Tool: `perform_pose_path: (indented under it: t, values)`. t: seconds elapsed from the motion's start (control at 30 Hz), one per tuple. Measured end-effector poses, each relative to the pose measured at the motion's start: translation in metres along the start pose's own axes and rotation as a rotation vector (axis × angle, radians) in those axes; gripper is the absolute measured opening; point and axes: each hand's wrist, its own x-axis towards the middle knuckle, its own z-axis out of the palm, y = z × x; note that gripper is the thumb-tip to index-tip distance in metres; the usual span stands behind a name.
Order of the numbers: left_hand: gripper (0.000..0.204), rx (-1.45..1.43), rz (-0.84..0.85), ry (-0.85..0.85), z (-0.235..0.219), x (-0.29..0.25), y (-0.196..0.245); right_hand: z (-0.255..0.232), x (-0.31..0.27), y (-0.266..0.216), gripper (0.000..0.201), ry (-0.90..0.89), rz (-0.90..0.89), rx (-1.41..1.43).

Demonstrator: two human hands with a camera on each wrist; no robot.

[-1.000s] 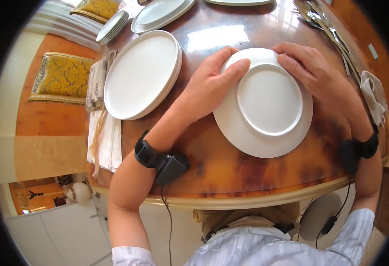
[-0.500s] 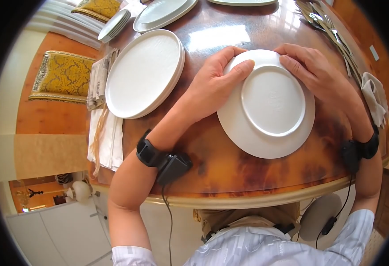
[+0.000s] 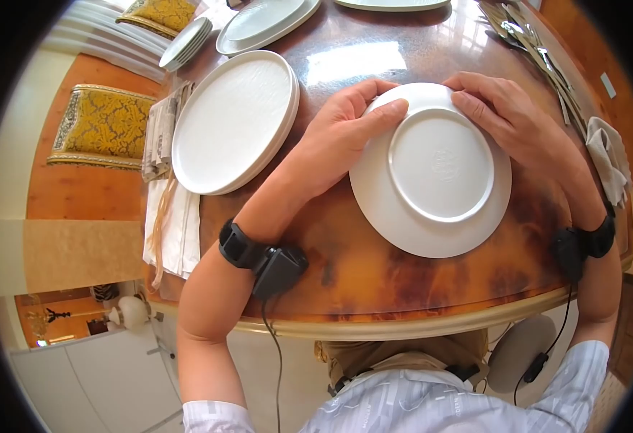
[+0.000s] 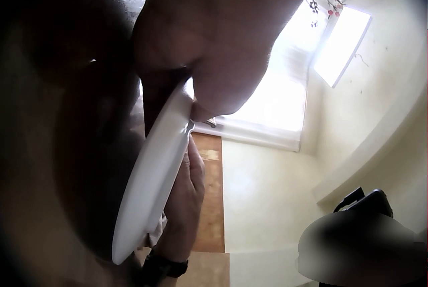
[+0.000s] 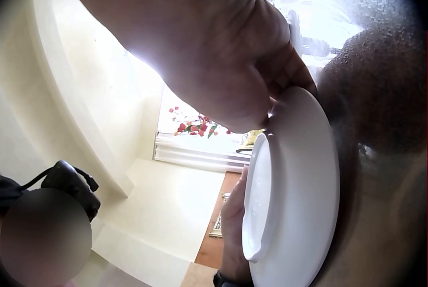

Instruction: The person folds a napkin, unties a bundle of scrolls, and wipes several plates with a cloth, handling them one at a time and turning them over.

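A white round plate is held tilted above the table, its underside with a raised foot ring facing the head camera. The left hand grips its upper left rim, thumb on the underside and fingers behind. On the upper right rim the right hand pinches in the same way. Edge-on, the plate shows under the left hand in the left wrist view. The right wrist view has the plate below the right hand, the fingertips partly hidden behind the rim.
Large stacked plates lie left of the held plate. Farther back are small stacked plates and more plates. Cutlery and a grey napkin line the right edge; white cloth lies at the left edge.
The held plate shifts slightly right and then back left, with small changes in its tilt. Both hands keep their grip on its rim.
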Motion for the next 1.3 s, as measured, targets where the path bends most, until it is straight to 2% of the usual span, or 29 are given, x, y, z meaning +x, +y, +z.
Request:
perform_pose_path:
  t: [0.27, 0.4, 0.5, 0.6, 0.77, 0.97, 1.3]
  values:
    - [0.038, -0.037, -0.008, 0.007, -0.002, 0.001, -0.001, 0.000, 0.000, 0.003, 0.034, -0.003, -0.019, -0.021]
    - [0.037, -0.146, -0.028, 0.080, -0.002, -0.002, 0.003, 0.002, -0.003, 0.014, 0.038, 0.040, -0.003, -0.093]
    - [0.039, -0.148, -0.003, 0.146, -0.004, -0.002, 0.004, -0.002, -0.001, 0.016, 0.042, -0.009, 0.039, -0.022]
    - [0.037, -0.141, 0.017, 0.209, -0.001, -0.003, 0.003, -0.001, -0.002, 0.014, 0.044, 0.020, 0.048, 0.043]
    - [0.033, -0.101, 0.038, 0.267, 0.001, -0.003, 0.001, -0.006, 0.001, 0.014, 0.041, -0.070, 0.055, 0.188]
    - [0.034, 0.047, 0.099, 0.212, 0.005, -0.001, -0.004, -0.009, 0.003, 0.015, 0.041, -0.097, 0.068, 0.170]
    - [0.035, 0.044, 0.088, 0.174, 0.001, -0.001, -0.005, -0.008, 0.003, 0.013, 0.040, -0.088, 0.046, 0.139]
